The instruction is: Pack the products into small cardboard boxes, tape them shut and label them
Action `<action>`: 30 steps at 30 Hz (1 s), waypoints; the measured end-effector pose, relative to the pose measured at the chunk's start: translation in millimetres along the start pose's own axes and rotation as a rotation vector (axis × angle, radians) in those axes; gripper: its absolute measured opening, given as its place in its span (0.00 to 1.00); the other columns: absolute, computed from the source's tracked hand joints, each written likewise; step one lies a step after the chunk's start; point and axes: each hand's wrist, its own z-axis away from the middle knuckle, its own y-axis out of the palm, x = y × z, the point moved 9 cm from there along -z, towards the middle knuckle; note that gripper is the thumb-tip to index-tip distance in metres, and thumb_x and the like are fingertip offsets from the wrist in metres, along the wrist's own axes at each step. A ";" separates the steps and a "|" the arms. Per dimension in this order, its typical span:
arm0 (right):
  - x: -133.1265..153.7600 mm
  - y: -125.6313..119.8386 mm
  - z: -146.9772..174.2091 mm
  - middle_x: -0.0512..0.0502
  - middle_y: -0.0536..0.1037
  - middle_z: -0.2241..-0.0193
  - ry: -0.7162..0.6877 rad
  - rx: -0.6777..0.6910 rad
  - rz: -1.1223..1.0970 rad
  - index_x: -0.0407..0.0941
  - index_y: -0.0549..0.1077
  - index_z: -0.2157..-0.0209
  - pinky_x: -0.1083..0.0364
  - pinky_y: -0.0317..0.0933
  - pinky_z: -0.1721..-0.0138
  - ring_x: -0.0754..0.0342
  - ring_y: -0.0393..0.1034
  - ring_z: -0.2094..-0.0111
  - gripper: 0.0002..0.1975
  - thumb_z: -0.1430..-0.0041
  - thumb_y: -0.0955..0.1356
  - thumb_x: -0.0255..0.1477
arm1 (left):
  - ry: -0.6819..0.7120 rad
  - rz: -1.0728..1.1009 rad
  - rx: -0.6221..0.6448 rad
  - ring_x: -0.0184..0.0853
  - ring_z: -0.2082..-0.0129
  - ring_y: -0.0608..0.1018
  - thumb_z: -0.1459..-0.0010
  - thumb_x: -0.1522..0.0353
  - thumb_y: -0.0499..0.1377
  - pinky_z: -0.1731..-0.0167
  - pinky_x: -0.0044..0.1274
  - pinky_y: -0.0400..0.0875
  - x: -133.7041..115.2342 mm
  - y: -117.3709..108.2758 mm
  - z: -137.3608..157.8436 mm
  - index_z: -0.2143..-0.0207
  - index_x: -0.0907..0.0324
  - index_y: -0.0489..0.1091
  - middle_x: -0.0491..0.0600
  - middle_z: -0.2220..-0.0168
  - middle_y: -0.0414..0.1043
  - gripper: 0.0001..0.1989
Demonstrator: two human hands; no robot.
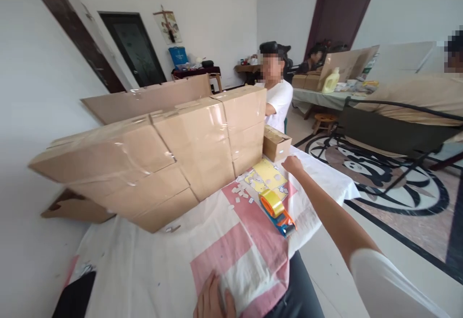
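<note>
My left hand rests on the cloth-covered table near its front edge, its fingers stretched out and holding nothing. Out at the far right end of the table, my right hand is closed beside a small brown carton; whatever its fingers may hold is hidden. A tiny white mark shows on that carton's near side. Between my hands lies a tape dispenser with a yellow roll on it. Behind the dispenser is a yellow sheet, with small white paper bits scattered at its left.
Stacked cardboard cartons form a wall across the table. A person in a white shirt sits behind them. A dark folding chair stands to the right on a panda-patterned floor. A black object is at lower left.
</note>
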 end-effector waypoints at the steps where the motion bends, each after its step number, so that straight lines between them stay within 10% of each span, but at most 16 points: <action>1: 17.7 3.5 13.7 0.30 0.78 0.63 -0.057 0.025 0.018 0.39 0.76 0.67 0.46 0.64 0.56 0.40 0.73 0.56 0.05 0.44 0.69 0.26 | -0.087 0.149 0.063 0.53 0.50 0.80 0.47 0.60 0.58 0.53 0.47 0.74 7.0 -1.2 -7.1 0.61 0.48 0.77 0.52 0.51 0.81 0.13; 4: 86.0 21.6 63.1 0.37 0.78 0.72 -0.274 0.110 0.050 0.43 0.72 0.77 0.51 0.61 0.62 0.45 0.73 0.65 0.10 0.42 0.67 0.25 | -0.360 0.687 0.227 0.50 0.58 0.82 0.47 0.52 0.58 0.57 0.42 0.78 33.8 -16.2 -40.2 0.79 0.53 0.73 0.53 0.63 0.82 0.17; 8: 205.0 74.6 160.3 0.45 0.76 0.76 -0.615 0.285 0.010 0.46 0.70 0.80 0.55 0.57 0.68 0.51 0.69 0.72 0.17 0.38 0.67 0.32 | -0.412 0.702 -0.082 0.43 0.60 0.80 0.50 0.51 0.63 0.62 0.32 0.78 100.8 -117.2 -127.2 0.80 0.56 0.68 0.52 0.65 0.78 0.19; 15: 420.2 220.8 356.7 0.44 0.80 0.62 -1.134 0.646 -0.339 0.49 0.81 0.62 0.51 0.68 0.58 0.47 0.76 0.60 0.07 0.43 0.73 0.31 | -0.310 0.377 -0.415 0.38 0.58 0.78 0.46 0.60 0.60 0.50 0.36 0.74 197.5 -238.2 -308.0 0.45 0.60 0.66 0.58 0.47 0.72 0.27; 21: 554.2 330.7 350.9 0.40 0.66 0.35 -0.764 0.637 -0.280 0.51 0.71 0.38 0.43 0.65 0.43 0.39 0.74 0.46 0.31 0.45 0.70 0.23 | -0.102 0.071 -0.280 0.50 0.37 0.67 0.51 0.73 0.64 0.39 0.40 0.65 198.6 -244.7 -416.3 0.31 0.59 0.47 0.64 0.26 0.37 0.48; 26: 594.6 353.7 323.8 0.38 0.51 0.27 -0.656 0.572 -0.292 0.50 0.70 0.38 0.38 0.67 0.45 0.34 0.74 0.45 0.35 0.48 0.72 0.22 | -0.098 -0.070 -0.162 0.45 0.48 0.75 0.46 0.74 0.63 0.47 0.42 0.70 214.8 -246.7 -450.0 0.43 0.59 0.67 0.58 0.43 0.69 0.27; 30: 592.0 345.8 317.0 0.39 0.54 0.28 -0.621 0.506 -0.406 0.48 0.69 0.37 0.39 0.63 0.39 0.34 0.67 0.38 0.33 0.46 0.71 0.24 | -0.083 -0.100 -0.211 0.36 0.57 0.76 0.38 0.68 0.60 0.52 0.37 0.73 211.6 -256.8 -441.9 0.61 0.61 0.72 0.49 0.57 0.74 0.06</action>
